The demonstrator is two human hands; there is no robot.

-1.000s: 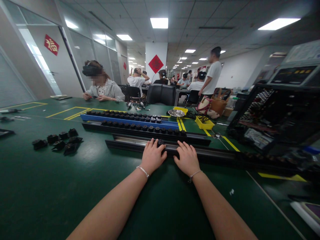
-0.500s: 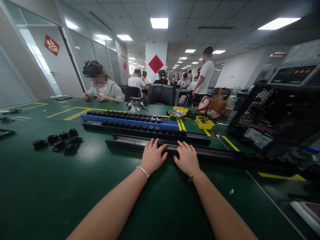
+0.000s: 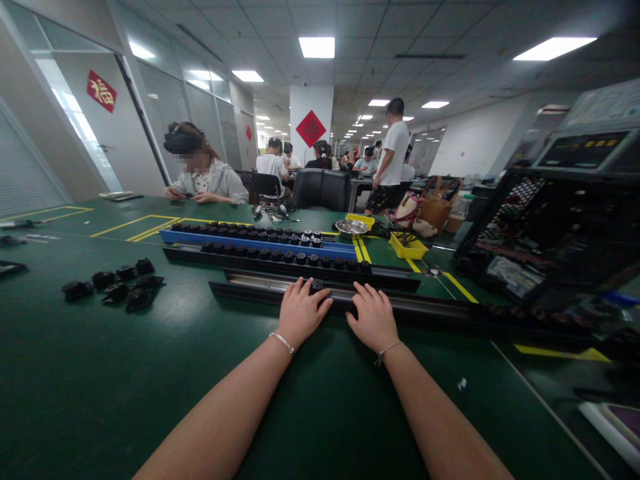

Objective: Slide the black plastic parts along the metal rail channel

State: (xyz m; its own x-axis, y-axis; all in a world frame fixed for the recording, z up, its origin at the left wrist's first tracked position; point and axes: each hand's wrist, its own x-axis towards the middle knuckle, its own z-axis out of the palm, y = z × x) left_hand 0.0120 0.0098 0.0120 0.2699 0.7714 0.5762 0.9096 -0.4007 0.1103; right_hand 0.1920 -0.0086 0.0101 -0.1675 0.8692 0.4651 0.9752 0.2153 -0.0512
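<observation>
- Left hand (image 3: 300, 313), half-open: being kept at black part (image 3: 317, 285); grip unclear.
- Right hand (image 3: 371, 317), loosely open, empty: being kept on rail (image 3: 420, 307).
- Work: being barely advanced.

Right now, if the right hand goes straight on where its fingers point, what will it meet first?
The right hand would probably first meet the long black strip just ahead; depth is unclear, so contact may already exist.
</observation>
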